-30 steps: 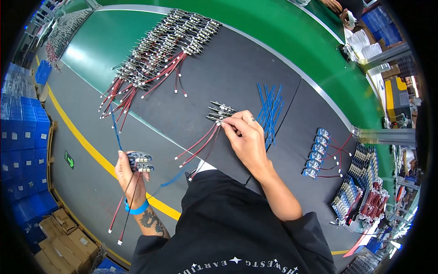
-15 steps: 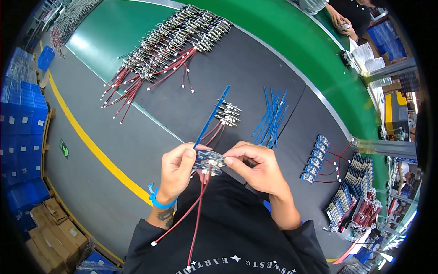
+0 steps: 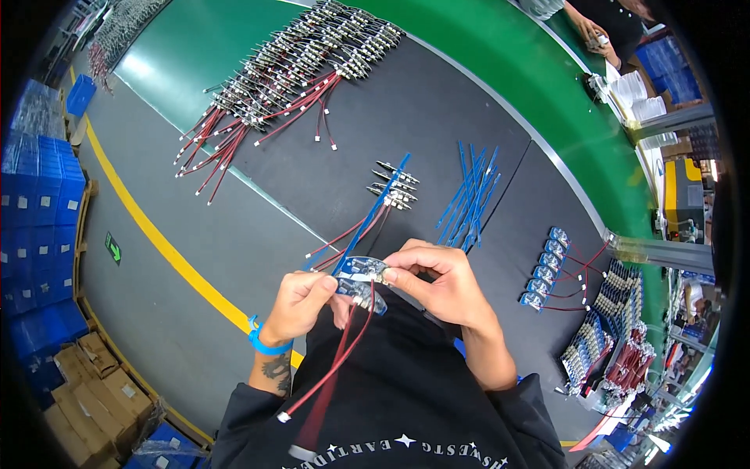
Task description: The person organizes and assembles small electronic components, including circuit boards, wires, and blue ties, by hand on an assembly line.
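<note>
My left hand (image 3: 306, 301) is closed on the left ends of two small blue circuit boards (image 3: 363, 268), one above the other, with red-and-black wire leads (image 3: 337, 363) hanging toward my shirt. A long thin blue strip (image 3: 371, 217) slants up and away from the boards' left end; whether it is joined to them I cannot tell. My right hand (image 3: 441, 281) pinches the right edge of the upper board between thumb and forefinger. Beyond my hands lies a small group of wired boards (image 3: 397, 186), partly crossed by the strip. Right of that group rest several loose blue strips (image 3: 469, 195).
A large batch of wired boards (image 3: 305, 66) covers the far left of the dark work surface (image 3: 437, 102). At the right lie a joined row of blue boards (image 3: 544, 268) and stacked boards (image 3: 617, 313). Blue crates (image 3: 43, 211) stand left; a co-worker's hands (image 3: 590, 31) show top right.
The two boards have spread apart and tilted, and the strip has swung to the right. My left hand has shifted slightly left and down. The hanging leads are swinging, one now blurred.
</note>
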`<state>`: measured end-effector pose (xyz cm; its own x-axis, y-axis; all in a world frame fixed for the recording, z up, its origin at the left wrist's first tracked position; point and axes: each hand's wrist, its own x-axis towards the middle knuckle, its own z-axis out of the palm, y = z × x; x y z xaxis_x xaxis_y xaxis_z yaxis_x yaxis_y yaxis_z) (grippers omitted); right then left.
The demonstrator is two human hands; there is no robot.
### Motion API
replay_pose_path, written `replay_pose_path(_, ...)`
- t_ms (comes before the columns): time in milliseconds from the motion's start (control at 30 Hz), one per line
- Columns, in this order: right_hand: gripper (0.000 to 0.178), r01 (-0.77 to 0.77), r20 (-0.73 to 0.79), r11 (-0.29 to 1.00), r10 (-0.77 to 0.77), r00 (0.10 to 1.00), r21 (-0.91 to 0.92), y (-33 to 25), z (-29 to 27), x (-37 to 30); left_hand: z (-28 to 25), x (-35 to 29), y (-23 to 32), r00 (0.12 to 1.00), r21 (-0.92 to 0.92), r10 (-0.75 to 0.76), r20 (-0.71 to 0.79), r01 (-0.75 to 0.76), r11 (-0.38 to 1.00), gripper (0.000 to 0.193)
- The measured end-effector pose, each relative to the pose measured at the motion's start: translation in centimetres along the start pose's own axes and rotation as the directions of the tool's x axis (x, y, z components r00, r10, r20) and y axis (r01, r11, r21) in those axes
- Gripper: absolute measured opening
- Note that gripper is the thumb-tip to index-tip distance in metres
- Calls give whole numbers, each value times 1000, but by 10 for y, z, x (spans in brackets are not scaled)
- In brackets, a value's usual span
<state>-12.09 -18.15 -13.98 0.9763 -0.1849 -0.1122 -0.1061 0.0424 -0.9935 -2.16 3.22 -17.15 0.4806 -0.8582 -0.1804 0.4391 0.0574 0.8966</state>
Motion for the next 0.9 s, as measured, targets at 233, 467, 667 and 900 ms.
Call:
replay_pose_path(233, 10, 82, -73, 971, -100, 992, -223, 7, 1, 11, -20, -15, 0, 962, -180, 80, -262, -130, 975, 47)
replay_pose_path(467, 13, 200, -213, 679, -473, 855, -707, 29, -4, 33, -63, -38, 20, 732, -21, 287, -618, -379, 925, 49)
replay_pose_path(667, 28, 203, -244, 829, -373, 895, -522, 2, 9, 15, -23, -19, 9, 811, 149, 327, -484, -293, 945, 40)
replay_pose_path(900, 19, 56, 61, 997, -53, 997, -60, -9, -5, -1, 26, 24, 3, 943, 387, 328, -44, -287, 876, 24)
